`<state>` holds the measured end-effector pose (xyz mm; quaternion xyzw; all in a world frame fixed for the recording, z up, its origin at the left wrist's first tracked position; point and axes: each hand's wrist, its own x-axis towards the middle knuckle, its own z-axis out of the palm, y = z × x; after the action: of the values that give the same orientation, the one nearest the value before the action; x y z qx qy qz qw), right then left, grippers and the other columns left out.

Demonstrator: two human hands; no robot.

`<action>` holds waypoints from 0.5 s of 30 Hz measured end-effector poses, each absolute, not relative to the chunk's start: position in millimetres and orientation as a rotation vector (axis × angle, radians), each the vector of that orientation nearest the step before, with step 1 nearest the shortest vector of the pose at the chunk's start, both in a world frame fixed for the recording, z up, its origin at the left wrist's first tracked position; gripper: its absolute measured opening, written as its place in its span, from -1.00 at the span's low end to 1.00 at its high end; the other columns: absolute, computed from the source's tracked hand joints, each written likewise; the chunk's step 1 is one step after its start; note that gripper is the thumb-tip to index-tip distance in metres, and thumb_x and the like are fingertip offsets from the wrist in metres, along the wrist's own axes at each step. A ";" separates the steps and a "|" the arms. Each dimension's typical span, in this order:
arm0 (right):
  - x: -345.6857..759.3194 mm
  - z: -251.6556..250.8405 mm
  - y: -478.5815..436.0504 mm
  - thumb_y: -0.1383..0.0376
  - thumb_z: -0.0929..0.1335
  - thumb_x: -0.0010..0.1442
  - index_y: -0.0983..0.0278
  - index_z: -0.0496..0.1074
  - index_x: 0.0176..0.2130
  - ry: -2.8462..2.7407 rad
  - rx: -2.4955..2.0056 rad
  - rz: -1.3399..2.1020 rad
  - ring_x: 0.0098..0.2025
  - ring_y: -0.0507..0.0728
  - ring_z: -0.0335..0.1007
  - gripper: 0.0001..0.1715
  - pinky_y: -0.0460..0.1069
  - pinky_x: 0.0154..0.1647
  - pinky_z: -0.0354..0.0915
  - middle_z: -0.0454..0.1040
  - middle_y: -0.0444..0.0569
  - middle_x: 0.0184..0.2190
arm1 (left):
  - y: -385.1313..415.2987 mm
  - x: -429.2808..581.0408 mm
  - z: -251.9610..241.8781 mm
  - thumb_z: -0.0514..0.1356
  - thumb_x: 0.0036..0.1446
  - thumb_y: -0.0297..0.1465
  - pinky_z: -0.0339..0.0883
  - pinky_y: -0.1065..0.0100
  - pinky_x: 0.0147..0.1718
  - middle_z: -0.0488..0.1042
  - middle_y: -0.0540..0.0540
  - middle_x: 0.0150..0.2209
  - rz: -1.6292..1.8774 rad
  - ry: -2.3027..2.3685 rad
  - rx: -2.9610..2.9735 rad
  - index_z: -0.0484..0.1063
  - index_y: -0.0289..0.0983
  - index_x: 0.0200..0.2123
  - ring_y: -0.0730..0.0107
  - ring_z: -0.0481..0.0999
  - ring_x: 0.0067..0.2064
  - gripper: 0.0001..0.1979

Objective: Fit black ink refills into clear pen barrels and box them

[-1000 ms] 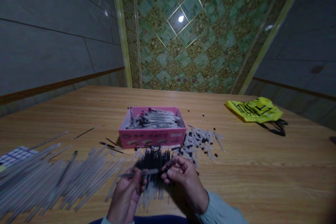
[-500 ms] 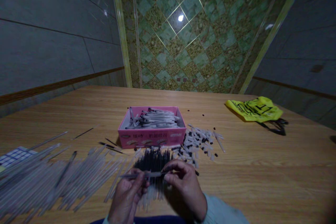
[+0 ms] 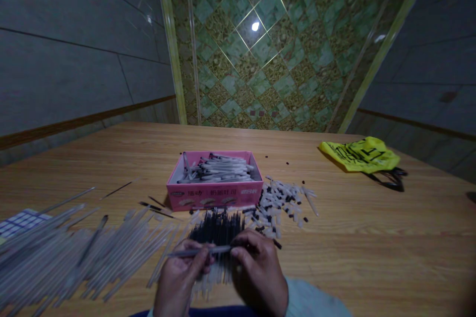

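Thumb and fingers of my left hand [image 3: 182, 272] are closed around a clear pen barrel [image 3: 220, 249], held level above the table. At the barrel's right end, my right hand [image 3: 262, 265] pinches a dark end; whether this is a separate small part is hidden by the fingers. Below both hands lies a bundle of pen refills [image 3: 215, 225] with dark upper ends. To the left, many clear pen barrels [image 3: 119, 252] are spread side by side. White pen caps with black ends [image 3: 278, 198] form a loose heap beyond my right hand.
A pink box [image 3: 213, 198] holding a pile of pens [image 3: 223, 167] stands ahead of my hands. On the right lies a yellow bag [image 3: 362, 154] with black handles. A checked cloth or paper [image 3: 22, 223] sits at the far left. Tiled walls surround the table.
My right hand has shifted slightly, its fingers drawn tighter at the barrel's right end. The barrel stays in my left hand.
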<state>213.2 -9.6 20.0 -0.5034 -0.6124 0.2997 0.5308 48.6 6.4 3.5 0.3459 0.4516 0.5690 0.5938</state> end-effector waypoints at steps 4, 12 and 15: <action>214.2 11.0 -7.3 0.22 0.27 0.19 0.30 0.33 -0.59 -1.555 -1.302 0.740 -0.52 0.02 0.21 -0.63 -0.10 -0.47 0.10 0.25 -0.17 -0.64 | 6.6 46.6 2.0 0.38 -0.20 -0.32 0.34 0.45 -0.55 0.56 -0.07 -0.46 1.319 1.032 0.884 0.35 -0.30 -0.48 0.42 0.49 -0.49 -0.72; 216.3 10.0 -10.0 0.17 0.30 0.16 0.27 0.35 -0.29 -1.694 -1.264 0.635 -0.38 0.06 0.25 -0.80 -0.10 -0.38 0.09 0.33 -0.14 -0.45 | 7.3 45.4 4.3 0.38 -0.23 -0.24 0.30 0.48 -0.58 0.53 -0.06 -0.58 1.331 1.101 0.845 0.39 -0.33 -0.47 0.43 0.46 -0.54 -0.67; 216.4 8.4 -9.0 0.15 0.20 0.26 0.27 0.26 -0.52 -1.723 -1.323 0.690 -0.49 0.01 0.17 -0.62 -0.11 -0.45 0.05 0.22 -0.19 -0.58 | 8.0 44.9 1.1 0.35 -0.17 -0.23 0.26 0.50 -0.60 0.52 -0.06 -0.60 1.271 1.110 0.914 0.39 -0.33 -0.46 0.47 0.43 -0.58 -0.70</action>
<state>216.4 -9.0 8.4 -0.5274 -0.6868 0.2751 0.4178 44.9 8.0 1.1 0.3901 0.4738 0.5422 0.5739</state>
